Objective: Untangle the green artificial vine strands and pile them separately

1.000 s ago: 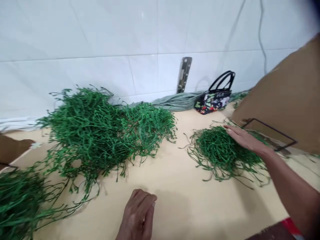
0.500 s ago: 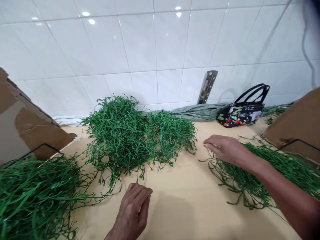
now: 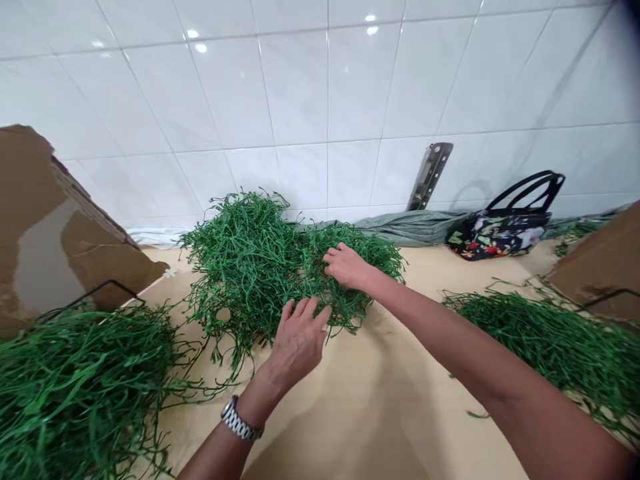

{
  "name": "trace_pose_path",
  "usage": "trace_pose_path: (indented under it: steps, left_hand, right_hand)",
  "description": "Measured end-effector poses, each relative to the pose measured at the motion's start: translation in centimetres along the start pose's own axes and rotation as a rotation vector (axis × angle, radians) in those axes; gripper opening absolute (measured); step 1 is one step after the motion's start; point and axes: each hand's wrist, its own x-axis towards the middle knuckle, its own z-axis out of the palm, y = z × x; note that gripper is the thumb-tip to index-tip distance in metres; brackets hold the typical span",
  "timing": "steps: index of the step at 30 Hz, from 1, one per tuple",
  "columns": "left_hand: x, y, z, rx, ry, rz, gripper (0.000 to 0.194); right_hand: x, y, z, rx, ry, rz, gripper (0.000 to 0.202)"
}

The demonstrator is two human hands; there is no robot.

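Looks from the wearer's head, forward and down across the table (image 3: 345, 400) to the tiled wall (image 3: 300, 80), facing it nearly square-on; sits near the left hand (image 3: 300, 339) and the right hand (image 3: 349, 267), catching both around the middle of the view; spreads wide enough to take in the left cardboard (image 3: 30, 200) and the right cardboard (image 3: 600, 250) at the side edges.

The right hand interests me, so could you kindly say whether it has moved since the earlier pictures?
Yes. Judged against the floral handbag, the right hand has moved left, off the right pile of green stems to the middle pile.
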Motion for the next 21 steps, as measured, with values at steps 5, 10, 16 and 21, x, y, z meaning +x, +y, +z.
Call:
trace_pose_path:
  steps: [5,10,16,21]
  left_hand:
    - [1.7,-2.5,1.9,0.104,-0.035,-0.161,0.055]
    - [2.6,-3.2,2.8,0.136,-0.085,-0.177,0.052]
    - [3.1,-2.8,3.9,0.192,-0.104,-0.199,0.046]
    - [3.2,-2.6,3.6,0.201,-0.118,-0.193,0.043]
  right_hand:
    - [-0.1,4.0,-2.2,0.020,0.087,0.144,0.025]
    - [-0.6,7.5,-5.2,0.165,0.438,0.303,0.022]
    - [-1.2,7.1,-8.5,0.356,0.969,0.320,0.019]
    - [-3.8,1.7,-9.7,0.393,1.042,0.113,0.020]
